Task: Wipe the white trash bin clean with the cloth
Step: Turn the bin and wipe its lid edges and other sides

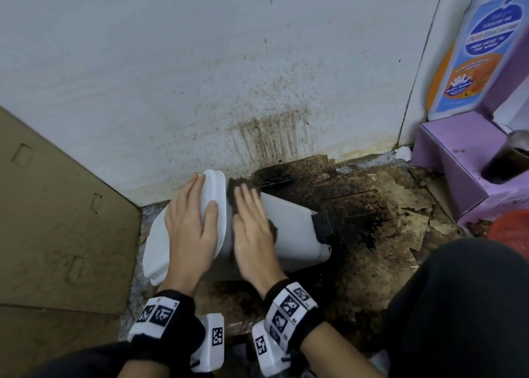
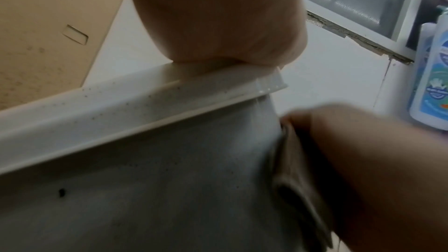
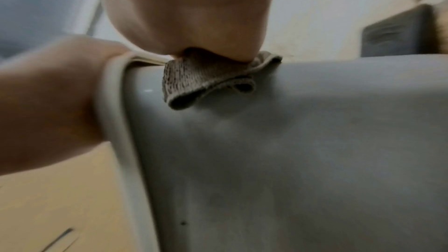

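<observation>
The white trash bin (image 1: pixel 289 226) lies on its side on the floor, its lid (image 1: pixel 217 194) to the left and its black pedal (image 1: pixel 322 224) to the right. My left hand (image 1: pixel 190 226) rests flat on the lid with straight fingers. My right hand (image 1: pixel 252 231) presses a brown-grey cloth (image 1: pixel 233 184) flat against the bin's side, just beside the lid rim. In the right wrist view the folded cloth (image 3: pixel 194 78) bulges out from under my palm (image 3: pixel 189 10) on the grey-white bin wall (image 3: pixel 290 150). Small dark specks dot the bin (image 2: pixel 169 189) in the left wrist view.
A stained white wall (image 1: pixel 257 91) stands right behind the bin. Brown cardboard (image 1: pixel 57 220) leans at the left. The floor (image 1: pixel 357 220) to the right is dark, wet and dirty. A purple box (image 1: pixel 458 163) and a soap bottle (image 1: pixel 481 48) stand at the far right.
</observation>
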Demonstrator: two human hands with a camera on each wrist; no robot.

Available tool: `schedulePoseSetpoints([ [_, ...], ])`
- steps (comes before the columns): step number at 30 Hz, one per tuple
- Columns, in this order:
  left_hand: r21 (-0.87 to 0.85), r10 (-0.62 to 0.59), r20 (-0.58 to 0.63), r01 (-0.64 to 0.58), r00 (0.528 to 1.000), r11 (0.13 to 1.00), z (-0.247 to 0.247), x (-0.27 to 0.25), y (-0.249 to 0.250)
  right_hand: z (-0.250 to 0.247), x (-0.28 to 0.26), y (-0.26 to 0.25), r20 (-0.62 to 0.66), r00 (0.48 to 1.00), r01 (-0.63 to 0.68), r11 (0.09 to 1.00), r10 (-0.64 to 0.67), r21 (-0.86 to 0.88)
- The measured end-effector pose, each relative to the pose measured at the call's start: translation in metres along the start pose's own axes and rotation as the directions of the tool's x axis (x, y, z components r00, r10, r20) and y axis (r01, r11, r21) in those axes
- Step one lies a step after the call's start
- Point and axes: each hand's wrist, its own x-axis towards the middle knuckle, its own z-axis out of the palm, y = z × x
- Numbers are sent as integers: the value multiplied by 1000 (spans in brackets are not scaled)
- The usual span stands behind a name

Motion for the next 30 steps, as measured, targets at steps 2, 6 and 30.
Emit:
schedulePoseSetpoints([
  [2,1,1,-2,-1,1000,1000,0,-1,0,1,-3,-12,43,996,76,997,-77,32],
  [6,-11,3,17,-3,1000,1000,-1,-2,1,-9,-5,11,7,986,167,986,-167,-21],
  [30,-23,2,20,-2,1000,1000,11,1,20,-29,-15,67,-249,938,-212,967,241,139],
])
